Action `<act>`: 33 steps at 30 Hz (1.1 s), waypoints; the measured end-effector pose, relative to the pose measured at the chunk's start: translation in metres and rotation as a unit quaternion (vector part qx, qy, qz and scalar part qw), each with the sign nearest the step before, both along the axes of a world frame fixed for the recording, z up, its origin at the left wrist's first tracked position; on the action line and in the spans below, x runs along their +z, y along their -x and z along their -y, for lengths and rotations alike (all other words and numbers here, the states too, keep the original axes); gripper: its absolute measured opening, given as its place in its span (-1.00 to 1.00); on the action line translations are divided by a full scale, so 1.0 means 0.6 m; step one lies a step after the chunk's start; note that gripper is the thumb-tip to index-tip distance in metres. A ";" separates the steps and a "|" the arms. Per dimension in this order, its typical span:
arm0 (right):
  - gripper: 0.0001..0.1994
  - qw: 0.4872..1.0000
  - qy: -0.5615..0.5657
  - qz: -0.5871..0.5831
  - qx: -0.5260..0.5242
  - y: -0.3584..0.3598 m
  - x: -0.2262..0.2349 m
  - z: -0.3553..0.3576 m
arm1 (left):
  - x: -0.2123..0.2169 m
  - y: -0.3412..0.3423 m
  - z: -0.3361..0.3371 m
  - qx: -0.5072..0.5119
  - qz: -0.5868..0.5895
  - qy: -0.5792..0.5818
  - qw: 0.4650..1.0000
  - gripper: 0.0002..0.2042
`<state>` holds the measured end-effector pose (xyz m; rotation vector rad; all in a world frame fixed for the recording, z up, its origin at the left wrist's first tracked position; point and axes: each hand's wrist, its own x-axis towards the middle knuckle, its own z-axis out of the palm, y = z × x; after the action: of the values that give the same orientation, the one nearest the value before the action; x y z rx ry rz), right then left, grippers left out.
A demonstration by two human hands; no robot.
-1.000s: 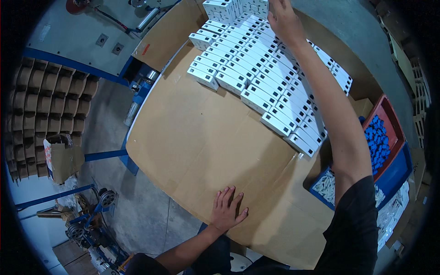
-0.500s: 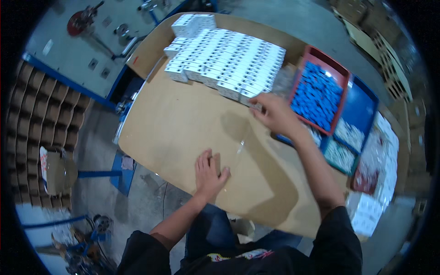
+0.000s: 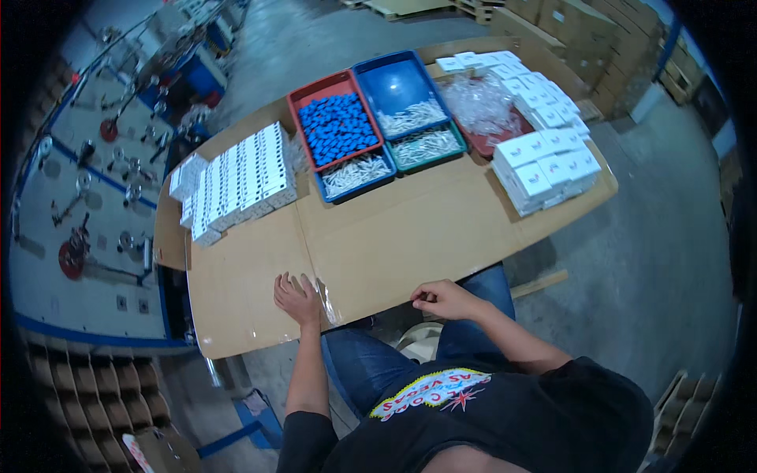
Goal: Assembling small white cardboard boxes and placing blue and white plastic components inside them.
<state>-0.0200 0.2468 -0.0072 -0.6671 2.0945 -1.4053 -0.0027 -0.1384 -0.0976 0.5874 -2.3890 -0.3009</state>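
My left hand [image 3: 296,299] lies on the cardboard tabletop [image 3: 378,236] near its front edge, fingers spread and holding nothing. My right hand [image 3: 447,299] is at the front edge, in front of my thigh. Its fingers are curled together, and nothing shows between them. Small white boxes [image 3: 246,175] stand packed in close rows at the back left of the table. Stacks of white boxes [image 3: 546,169] sit at the right end, away from both hands.
Along the back stand a red tray [image 3: 290,106] of blue pieces, and blue [image 3: 359,79] and green [image 3: 460,140] trays with small white pieces. Clear plastic bags [image 3: 479,102] lie in another red tray. A machine panel [image 3: 95,260] is at the left, with brown cartons [image 3: 568,39] behind.
My right hand has left the rows of white boxes and drawn back to the table's front edge. The view has swung right, bringing the right-hand stacks fully into sight.
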 end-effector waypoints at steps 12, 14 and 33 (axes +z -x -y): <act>-0.76 0.980 -0.005 -0.089 -0.180 0.040 0.011 -0.161 | -0.035 -0.194 -0.120 -0.032 -0.010 -0.266 0.963 -0.75; -0.76 0.960 0.000 -0.142 -0.242 0.096 0.015 -0.202 | -0.026 -0.230 -0.087 -0.011 -0.003 -0.333 0.943 -0.78; -0.43 0.719 -0.456 -0.274 -0.446 0.758 0.078 -0.503 | -0.069 -0.441 -0.088 0.152 0.089 -0.740 0.649 -0.41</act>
<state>-0.4747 0.5485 0.0394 0.5040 3.3817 -0.2436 0.2617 -0.0858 -0.1388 1.6999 -1.5925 -2.1615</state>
